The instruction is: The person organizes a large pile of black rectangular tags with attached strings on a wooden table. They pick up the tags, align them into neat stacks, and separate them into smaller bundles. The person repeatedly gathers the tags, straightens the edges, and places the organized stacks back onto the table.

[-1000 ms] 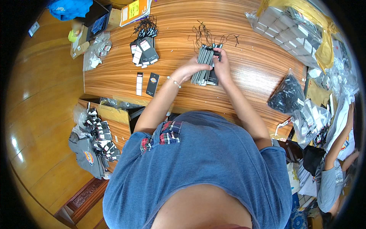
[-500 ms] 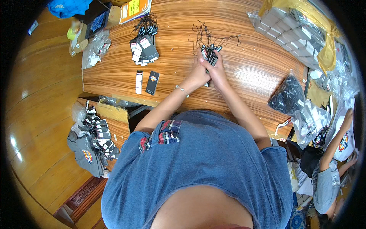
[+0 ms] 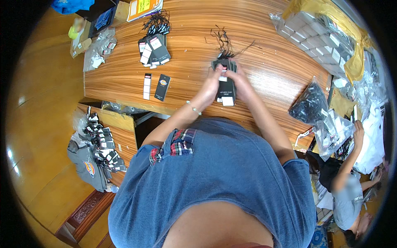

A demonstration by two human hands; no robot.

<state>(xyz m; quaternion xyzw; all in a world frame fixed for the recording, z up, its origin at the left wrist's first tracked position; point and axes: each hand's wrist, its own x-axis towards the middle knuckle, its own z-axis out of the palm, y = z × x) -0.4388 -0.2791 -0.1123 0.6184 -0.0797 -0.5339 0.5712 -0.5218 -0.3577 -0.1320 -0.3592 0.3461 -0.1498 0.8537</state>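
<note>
- The fingers of the left hand [image 3: 211,84] are closed along the left side of a stack of black rectangular card tags [image 3: 226,89] with white labels, its thumb over the front face.
- The fingers of the right hand [image 3: 242,82], slightly blurred, close on the stack's right side; both hands are spread only to its width, and the fingertips behind it are hidden.
- The stack lies between the two hands, its lower end reaching bodyward past the fingers; thin black cords [image 3: 223,41] splay out on their far side.
- The brown wood-grain bench [image 3: 194,25] has its near edge bodyward of the fingers, close to the person; its left and right edges lie well to either side.
- Striped wood spans from the right fingers to the bags on the right, and on past the cords.
- Left of the fingers, a narrow white label card [image 3: 147,86] and a black tag with a coloured emblem [image 3: 162,87] sit side by side; farther out, a fanned pile of black-and-white tags [image 3: 155,49].
- Right of the fingers, a clear plastic bag [image 3: 309,103] holds black pieces.
- Farther right and beyond them, a large clear wrap with yellow edging [image 3: 312,37] holds rows of white-and-grey blocks.
- Far left, a crumpled clear bag [image 3: 101,47] contains a few tags.
</note>
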